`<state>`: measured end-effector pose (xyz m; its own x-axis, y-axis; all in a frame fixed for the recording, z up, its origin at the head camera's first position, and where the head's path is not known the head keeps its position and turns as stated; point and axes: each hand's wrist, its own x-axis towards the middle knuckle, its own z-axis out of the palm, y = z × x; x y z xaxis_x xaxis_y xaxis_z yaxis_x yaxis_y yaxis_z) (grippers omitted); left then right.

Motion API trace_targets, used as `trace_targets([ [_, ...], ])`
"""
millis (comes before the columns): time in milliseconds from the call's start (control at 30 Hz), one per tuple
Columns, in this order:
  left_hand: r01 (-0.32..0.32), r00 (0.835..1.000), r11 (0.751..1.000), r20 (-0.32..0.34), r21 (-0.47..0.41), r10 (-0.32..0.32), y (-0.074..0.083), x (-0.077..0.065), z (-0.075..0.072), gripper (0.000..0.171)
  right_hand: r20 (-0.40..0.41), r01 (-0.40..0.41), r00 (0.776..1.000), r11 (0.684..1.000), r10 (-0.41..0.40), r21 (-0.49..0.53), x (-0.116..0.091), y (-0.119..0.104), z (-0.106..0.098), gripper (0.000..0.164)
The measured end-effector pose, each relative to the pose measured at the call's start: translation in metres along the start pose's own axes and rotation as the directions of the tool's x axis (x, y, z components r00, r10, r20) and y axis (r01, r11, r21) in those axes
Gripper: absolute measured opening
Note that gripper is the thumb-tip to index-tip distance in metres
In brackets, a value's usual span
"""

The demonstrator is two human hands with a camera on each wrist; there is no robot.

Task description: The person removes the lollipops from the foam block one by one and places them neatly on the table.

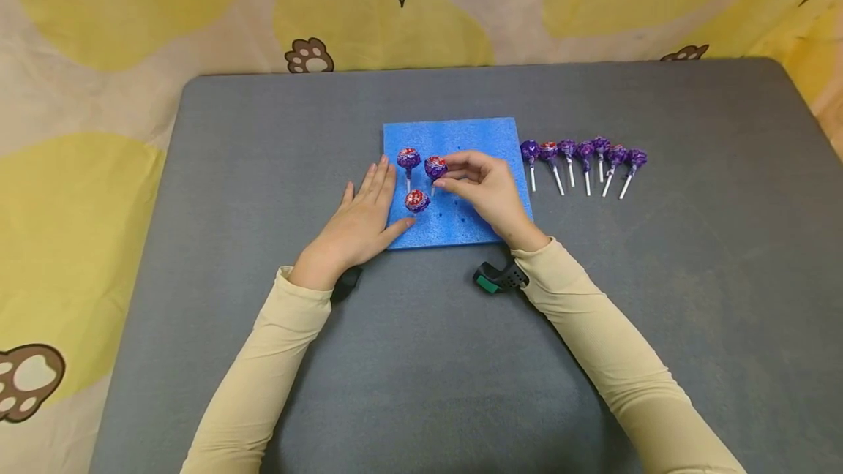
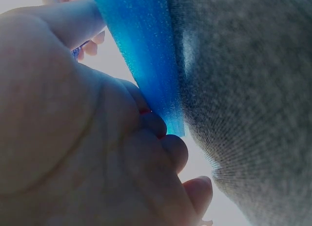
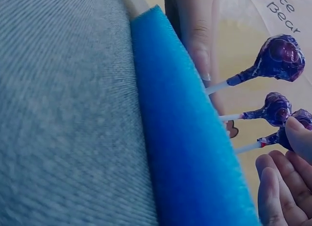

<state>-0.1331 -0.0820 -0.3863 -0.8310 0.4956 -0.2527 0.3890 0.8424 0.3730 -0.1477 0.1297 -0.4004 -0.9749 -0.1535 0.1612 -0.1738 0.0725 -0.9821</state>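
A blue foam board (image 1: 477, 136) with small holes lies flat on the table. My left hand (image 1: 352, 236) presses along its left edge, fingers straight and thumb on the near left corner. Two purple-and-red wrapped lollipops, one farther back (image 1: 408, 157) and one nearer (image 1: 417, 201), stand upright by their sticks in the board's left part. Beside the far one, my right hand (image 1: 490, 192) pinches another lollipop (image 1: 435, 166) between thumb and fingers, head up. In the right wrist view its stick (image 3: 248, 147) meets the foam; how deep it sits I cannot tell.
Several more lollipops (image 1: 585, 153) lie in a loose row right of the board, sticks toward me. All of this is on a dark grey table (image 1: 408, 357). Behind it hangs a yellow patterned cloth (image 1: 382, 20).
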Motion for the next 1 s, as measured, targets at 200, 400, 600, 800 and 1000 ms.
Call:
trace_targets([
  [200,0.002,1.0,1.0,-0.002,-0.009,-0.002,-0.0007,0.001,0.0002,0.083,0.004,0.011,1.0,0.999,-0.011,-0.044,0.0002,0.0,0.0021,0.027],
  [400,0.003,1.0,1.0,-0.004,-0.006,-0.003,-0.0009,0.0013,0.0006,0.082,-0.01,0.021,1.0,0.997,-0.022,-0.071,-0.0003,0.0004,0.0027,0.025],
  [600,0.001,1.0,1.0,-0.001,-0.005,-0.001,-0.0004,0.0009,0.0004,0.082,-0.018,0.016,1.0,0.999,-0.016,-0.047,-0.0009,0.0002,0.0028,0.025],
  [800,0.002,1.0,1.0,0.0,-0.003,-0.002,0.0003,0.0005,0.0003,0.082,-0.027,0.019,0.999,0.999,-0.019,-0.028,-0.0015,-0.0012,0.0022,0.025],
  [1000,0.001,1.0,1.0,-0.002,-0.002,-0.001,0.0003,0.0004,0.0008,0.082,-0.05,-0.002,0.999,1.0,0.001,-0.01,-0.0023,-0.005,0.002,0.026],
])
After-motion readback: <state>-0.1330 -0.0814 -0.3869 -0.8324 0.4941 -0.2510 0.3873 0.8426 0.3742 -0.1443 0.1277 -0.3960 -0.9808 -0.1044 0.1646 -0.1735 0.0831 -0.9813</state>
